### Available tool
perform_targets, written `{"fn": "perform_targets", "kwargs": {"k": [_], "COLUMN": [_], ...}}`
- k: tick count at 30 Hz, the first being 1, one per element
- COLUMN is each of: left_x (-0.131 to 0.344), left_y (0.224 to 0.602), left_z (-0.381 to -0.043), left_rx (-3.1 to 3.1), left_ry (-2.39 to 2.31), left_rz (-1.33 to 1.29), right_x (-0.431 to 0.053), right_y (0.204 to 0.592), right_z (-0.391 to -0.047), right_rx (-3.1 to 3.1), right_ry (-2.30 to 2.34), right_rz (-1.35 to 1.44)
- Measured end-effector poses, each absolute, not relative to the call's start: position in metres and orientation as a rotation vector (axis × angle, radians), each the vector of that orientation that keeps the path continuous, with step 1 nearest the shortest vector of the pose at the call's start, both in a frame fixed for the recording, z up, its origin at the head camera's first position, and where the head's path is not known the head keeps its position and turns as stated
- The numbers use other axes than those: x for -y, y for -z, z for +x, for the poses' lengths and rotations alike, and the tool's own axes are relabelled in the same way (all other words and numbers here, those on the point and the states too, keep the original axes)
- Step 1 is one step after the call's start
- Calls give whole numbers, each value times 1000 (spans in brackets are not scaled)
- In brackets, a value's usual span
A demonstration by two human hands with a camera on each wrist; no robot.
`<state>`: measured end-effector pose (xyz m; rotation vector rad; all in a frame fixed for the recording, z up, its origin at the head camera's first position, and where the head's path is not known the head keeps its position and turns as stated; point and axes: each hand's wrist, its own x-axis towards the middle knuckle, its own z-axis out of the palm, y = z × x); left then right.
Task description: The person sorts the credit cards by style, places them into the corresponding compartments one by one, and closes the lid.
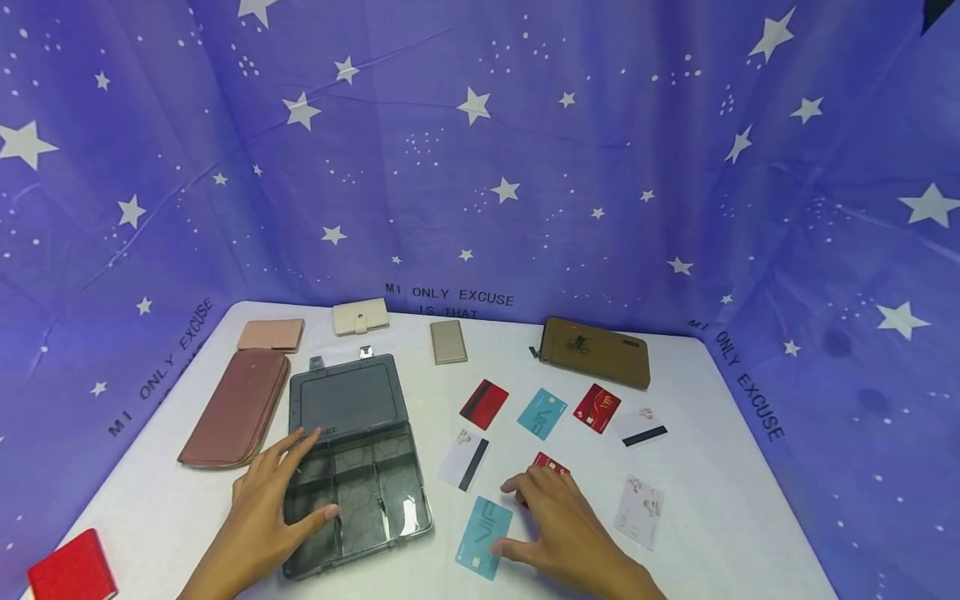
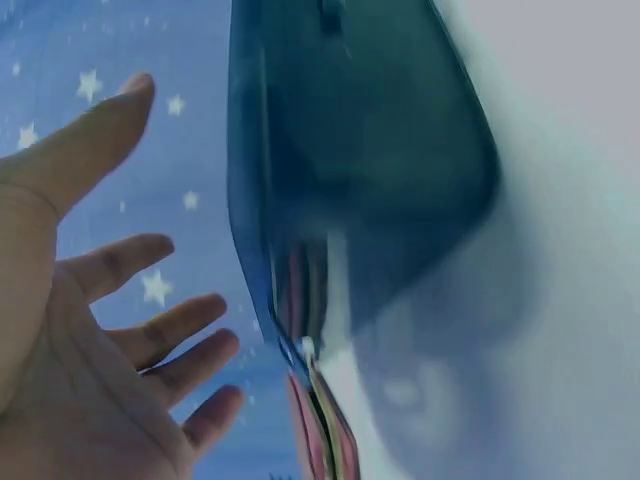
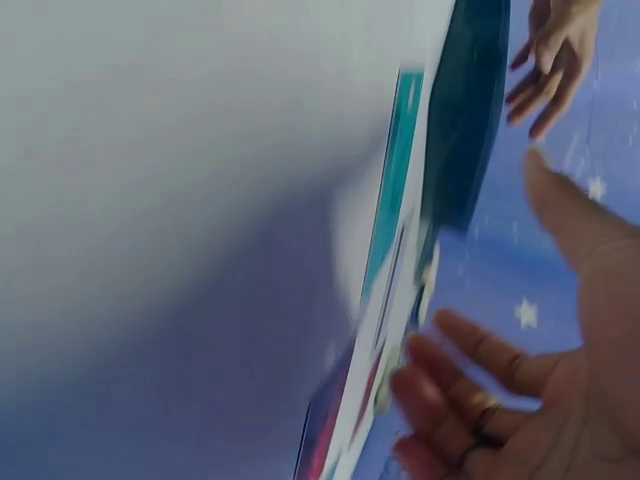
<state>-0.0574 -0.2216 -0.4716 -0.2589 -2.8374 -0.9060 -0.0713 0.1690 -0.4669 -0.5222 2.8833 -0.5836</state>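
Two bare hands are seen over a white tabletop [image 1: 705, 467]; clock is read from head view, 12 = away from wearer. Nearest to R hand [image 1: 558, 529] is the near blue VIP card [image 1: 483, 537], lying flat on the tabletop, approx 9 o'clock from that hand. R thumb [image 1: 517, 550] is seen over the card's 3 o'clock edge; contact can't be confirmed, & in R wrist view the thumb looks clear of everything. R fingers are loosely bent, parted from thumb, nothing pinched.

Card's long axis is set approx 12:30–6:30; a long edge is thus presented to the thumb. That is judged the key relation: any grip is best taken across the short width, from 3 & 9. Part-hidden red card [image 1: 552, 461] is noted at 12 from R hand, so fingers may be crowded there.

Compartment box [image 1: 363, 517] is placed at 9–10 from card, lid [image 1: 348, 396] laid back toward 12. L hand [image 1: 273, 500] is held at box's 9 o'clock side, fingers spread, nothing gripped; touch on box can't be told.
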Motion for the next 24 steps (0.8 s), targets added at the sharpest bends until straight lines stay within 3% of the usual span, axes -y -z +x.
{"fn": "perform_targets", "kwargs": {"k": [11, 19, 24], "left_x": [249, 253, 252], "left_y": [486, 495, 495], "left_z": [-44, -45, -44], "left_rx": [2829, 2762, 2755], "left_ry": [900, 881, 903], "left_rz": [-226, -246, -233], "right_x": [-138, -139, -131], "right_y": [485, 475, 462], "right_z": [-73, -85, -95], "right_rx": [-2895, -2713, -2748], "right_ry": [440, 957, 1278], "right_rz": [-545, -484, -631]}}
